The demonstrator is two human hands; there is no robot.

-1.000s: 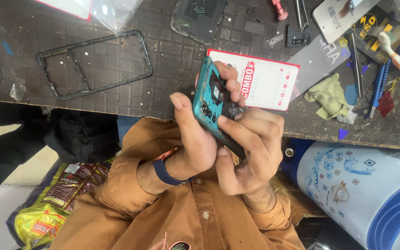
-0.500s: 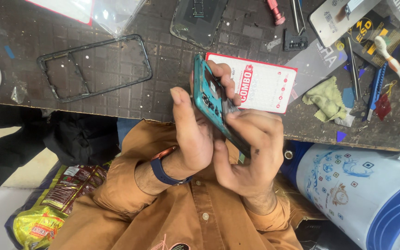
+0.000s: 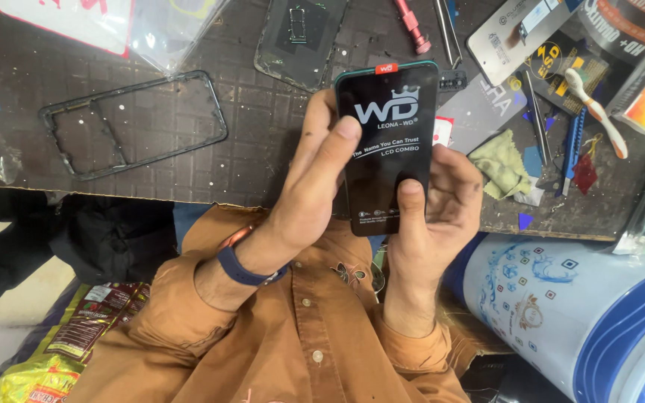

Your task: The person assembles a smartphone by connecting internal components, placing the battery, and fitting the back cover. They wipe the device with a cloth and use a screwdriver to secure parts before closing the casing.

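phone (image 3: 388,145): screen up, upright, above tabletop (image 3: 188,160) edge | left hand (image 3: 315,190): closed on phone's left edge, thumb on glass | right hand (image 3: 434,216): closed on phone's lower right, thumb on glass | frame (image 3: 132,123): well left of phone | cloth (image 3: 503,166): just right of phone

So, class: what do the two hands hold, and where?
A black, teal-rimmed phone: left hand grips its left edge, right hand its lower right corner.
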